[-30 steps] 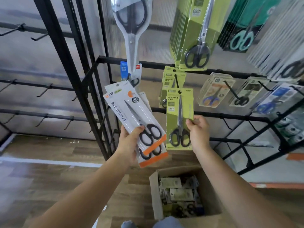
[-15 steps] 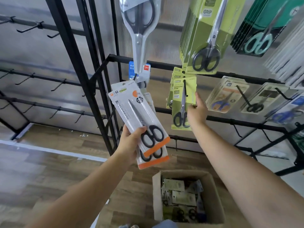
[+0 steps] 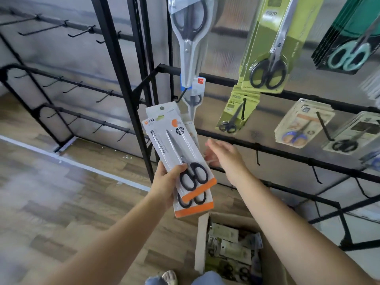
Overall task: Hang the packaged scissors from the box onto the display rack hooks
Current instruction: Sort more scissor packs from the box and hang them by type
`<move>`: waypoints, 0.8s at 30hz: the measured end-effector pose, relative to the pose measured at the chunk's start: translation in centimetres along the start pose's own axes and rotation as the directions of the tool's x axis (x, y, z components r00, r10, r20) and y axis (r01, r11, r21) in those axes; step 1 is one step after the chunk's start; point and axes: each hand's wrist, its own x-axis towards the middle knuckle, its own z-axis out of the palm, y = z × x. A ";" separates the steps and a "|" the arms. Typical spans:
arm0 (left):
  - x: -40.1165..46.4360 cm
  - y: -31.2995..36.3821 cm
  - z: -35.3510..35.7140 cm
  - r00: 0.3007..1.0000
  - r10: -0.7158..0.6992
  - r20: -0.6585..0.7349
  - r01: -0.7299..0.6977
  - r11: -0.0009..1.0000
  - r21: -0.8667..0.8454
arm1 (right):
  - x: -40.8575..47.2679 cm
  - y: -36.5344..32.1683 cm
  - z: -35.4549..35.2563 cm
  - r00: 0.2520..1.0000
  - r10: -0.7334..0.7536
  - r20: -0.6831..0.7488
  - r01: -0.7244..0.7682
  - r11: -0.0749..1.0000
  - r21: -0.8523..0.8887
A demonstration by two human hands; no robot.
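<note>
1. A stack of white-and-orange scissor packs [image 3: 181,161] is held tilted in front of the display rack [image 3: 287,153], tops leaning up and left, orange bands at the lower end; black handles are seen through the blister
2. The stack is gripped near its lower end by the left hand [image 3: 166,182], thumb laid across the front pack beside the handles
3. The right hand [image 3: 224,155] is kept just right of the stack, fingers straight and loose, nothing held; its outline is blurred
4. A small green scissor pack [image 3: 236,114] is hung on a hook of the rack's middle bar, above the right hand
5. A cardboard box [image 3: 202,243] is set on the floor below the hands, more packaged scissors lying inside
6. Larger green packs [image 3: 273,48] and a clear-packed pair [image 3: 190,38] are hung along the rack's upper edge; pale packs [image 3: 302,124] sit toward its right edge
</note>
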 end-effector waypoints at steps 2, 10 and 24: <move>-0.9 0.3 -0.4 0.998 0.050 -0.025 -0.051 0.999 -0.004 | -1.4 -0.2 1.2 0.989 -0.052 0.141 0.058 0.997 -0.041; -3.9 2.7 -1.1 0.964 0.260 -0.046 -0.264 0.961 -0.084 | -3.6 -1.7 4.0 0.968 -0.178 0.175 0.180 0.984 -0.001; -4.3 9.2 5.5 0.878 0.394 0.273 -0.376 0.919 -0.115 | -4.9 -9.9 0.1 0.783 -0.619 -0.064 0.616 0.785 -0.065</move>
